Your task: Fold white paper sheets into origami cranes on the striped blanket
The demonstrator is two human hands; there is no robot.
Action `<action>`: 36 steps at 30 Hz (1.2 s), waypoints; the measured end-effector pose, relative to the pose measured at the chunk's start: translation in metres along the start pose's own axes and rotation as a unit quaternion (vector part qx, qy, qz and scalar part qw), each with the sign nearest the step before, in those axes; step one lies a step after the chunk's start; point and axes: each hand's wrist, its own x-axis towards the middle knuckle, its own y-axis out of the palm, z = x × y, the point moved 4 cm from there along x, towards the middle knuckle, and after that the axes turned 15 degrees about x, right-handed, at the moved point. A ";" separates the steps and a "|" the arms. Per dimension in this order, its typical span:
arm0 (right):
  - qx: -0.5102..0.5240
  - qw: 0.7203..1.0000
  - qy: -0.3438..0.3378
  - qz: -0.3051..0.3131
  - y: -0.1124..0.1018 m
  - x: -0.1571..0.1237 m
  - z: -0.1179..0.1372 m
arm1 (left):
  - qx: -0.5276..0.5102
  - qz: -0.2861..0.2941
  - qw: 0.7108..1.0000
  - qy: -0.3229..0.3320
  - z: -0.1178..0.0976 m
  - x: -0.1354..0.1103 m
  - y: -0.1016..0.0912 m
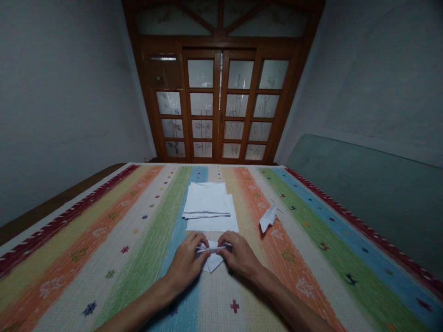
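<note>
My left hand (187,261) and my right hand (238,256) meet over a small folded white paper (212,263) on the striped cloth (121,258). Both hands have their fingers curled and pinch the paper along a raised crease between them. The paper's lower point sticks out below my fingers. Just beyond my hands lies a stack of white paper sheets (209,207). A finished folded paper piece (268,218) rests to the right of the stack.
The striped cloth with small star motifs covers the whole surface. A wooden door with frosted glass panes (221,101) stands at the far end. A green padded edge (363,184) runs along the right side, and a brown wooden edge (51,203) along the left.
</note>
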 end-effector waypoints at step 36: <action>-0.188 0.937 -0.294 0.025 -0.003 -0.003 0.008 | 0.225 -0.004 0.965 0.135 0.007 0.003 -0.009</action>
